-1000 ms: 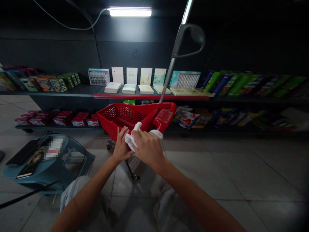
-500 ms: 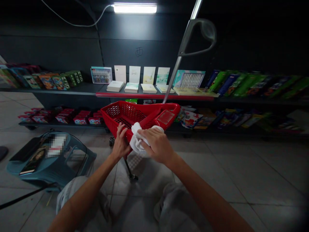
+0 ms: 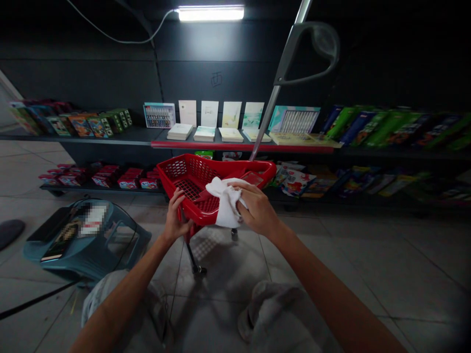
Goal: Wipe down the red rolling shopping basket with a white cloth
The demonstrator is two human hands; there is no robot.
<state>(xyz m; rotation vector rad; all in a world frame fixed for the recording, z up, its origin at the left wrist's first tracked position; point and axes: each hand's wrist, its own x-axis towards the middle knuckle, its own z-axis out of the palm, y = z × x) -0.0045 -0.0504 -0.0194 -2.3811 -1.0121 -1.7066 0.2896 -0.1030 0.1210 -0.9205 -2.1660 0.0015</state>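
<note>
A red plastic shopping cart [image 3: 204, 217] with perforated basket walls stands in front of me on thin legs with casters. My left hand [image 3: 175, 215] grips its near left rim, fingers over the edge and thumb lower down outside. In my right hand [image 3: 258, 210] is a bunched white cloth [image 3: 228, 201], pressed on the near right part of the rim and draping over the side. The cloth hides part of that rim and of the cart's panel behind it. The fingertips of my right hand are partly buried in the cloth.
At left stands a blue-grey plastic stool [image 3: 121, 230] with a phone [image 3: 61, 242] on it. Behind the cart run dark shelves [image 3: 125, 139] with booklets, boxes and snack bags. A metal pole [image 3: 270, 108] with a grey handle loop [image 3: 287, 59] rises behind the cart.
My right hand has slid the cloth rightward along the rim, away from my left hand, and the cloth has spread out. My left hand keeps its place on the left rim.
</note>
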